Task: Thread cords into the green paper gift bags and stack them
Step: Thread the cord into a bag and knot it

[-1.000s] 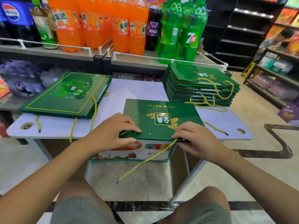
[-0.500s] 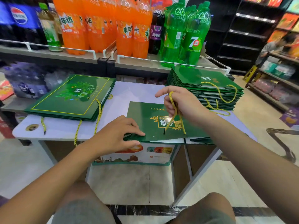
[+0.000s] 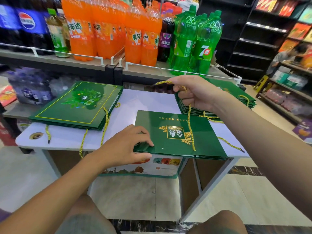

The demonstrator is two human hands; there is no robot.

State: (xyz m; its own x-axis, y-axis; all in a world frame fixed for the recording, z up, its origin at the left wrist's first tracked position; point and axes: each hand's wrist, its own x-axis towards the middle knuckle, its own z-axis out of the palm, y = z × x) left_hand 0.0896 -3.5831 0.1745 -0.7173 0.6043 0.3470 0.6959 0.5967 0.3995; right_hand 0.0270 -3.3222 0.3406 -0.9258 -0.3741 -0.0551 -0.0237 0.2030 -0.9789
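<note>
A flat green paper gift bag (image 3: 170, 142) with a gold emblem lies at the front edge of the white table (image 3: 148, 100). My left hand (image 3: 125, 146) pinches the bag's near left corner, thumb under the edge. My right hand (image 3: 194, 92) is raised above the bag and grips a yellow cord (image 3: 190, 125) that runs taut down to the bag's near edge. A second cord end (image 3: 231, 145) trails off the bag's right side. Another pile of green bags (image 3: 77, 107) with hanging cords lies at the left, and a taller stack (image 3: 236, 93) sits behind my right hand.
A shelf of large soda bottles (image 3: 135, 34) runs behind the table. A printed carton (image 3: 152, 166) stands under the table. Dark store shelving (image 3: 253, 39) and a seated person (image 3: 287, 58) are at the right. My knees are below, over a tiled floor.
My right hand left the bag's near edge and rose up and back, pulling the yellow cord through until it is taut. My left hand stayed on the bag's corner.
</note>
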